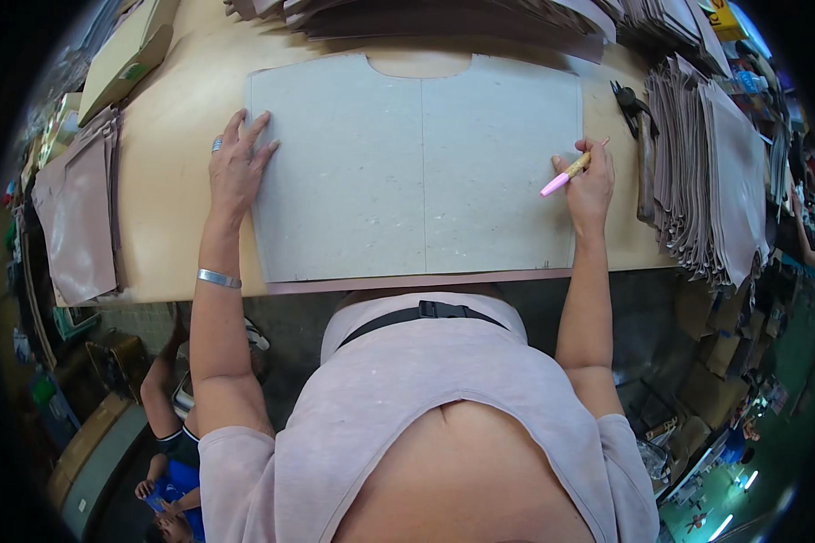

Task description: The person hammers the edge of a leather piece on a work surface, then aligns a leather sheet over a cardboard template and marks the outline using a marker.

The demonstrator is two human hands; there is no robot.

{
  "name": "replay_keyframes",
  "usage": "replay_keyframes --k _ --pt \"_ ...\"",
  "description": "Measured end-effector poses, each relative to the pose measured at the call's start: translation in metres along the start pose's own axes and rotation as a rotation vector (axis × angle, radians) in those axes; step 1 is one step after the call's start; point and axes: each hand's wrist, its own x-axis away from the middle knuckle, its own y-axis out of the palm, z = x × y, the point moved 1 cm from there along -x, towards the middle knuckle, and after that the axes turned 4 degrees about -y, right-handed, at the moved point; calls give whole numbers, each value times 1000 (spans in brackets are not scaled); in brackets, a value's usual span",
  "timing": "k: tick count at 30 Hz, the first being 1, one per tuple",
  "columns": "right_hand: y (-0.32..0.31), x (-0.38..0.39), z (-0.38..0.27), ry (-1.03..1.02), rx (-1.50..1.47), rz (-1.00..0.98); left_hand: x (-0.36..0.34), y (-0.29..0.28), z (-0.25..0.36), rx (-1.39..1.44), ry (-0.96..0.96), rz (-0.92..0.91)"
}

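A large grey pattern sheet (422, 181), with a curved notch at the top and a thin line down its middle, lies over a pinkish layer on the pale table. My left hand (239, 163) rests open at the sheet's left edge, fingers spread, a ring on one finger. My right hand (588, 185) is at the sheet's right edge, closed on a pen (561, 178) with a pink cap pointing down to the left.
Stacks of pinkish-brown cut pieces stand at left (72, 208), back (444, 23) and right (697, 172) on the table (172, 181). Pincers (628, 101) and a wooden-handled tool (645, 172) lie beside the right stack. A person in blue (177, 489) is below left.
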Motion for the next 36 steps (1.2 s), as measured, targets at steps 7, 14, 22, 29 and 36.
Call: replay_keyframes --k 7,14,22,29,36 --pt "1 6 -2 -131 143 67 -2 -5 11 -107 90 -63" --pt "1 7 1 -226 161 10 2 -23 10 -131 152 -283" --pt "-12 11 -4 -306 -378 129 2 -29 4 -269 307 -328" --pt "8 62 -88 35 -1334 -501 1 -35 7 -251 254 -444" --pt "33 77 -129 -549 -437 -206 16 -18 4 -63 94 -330"
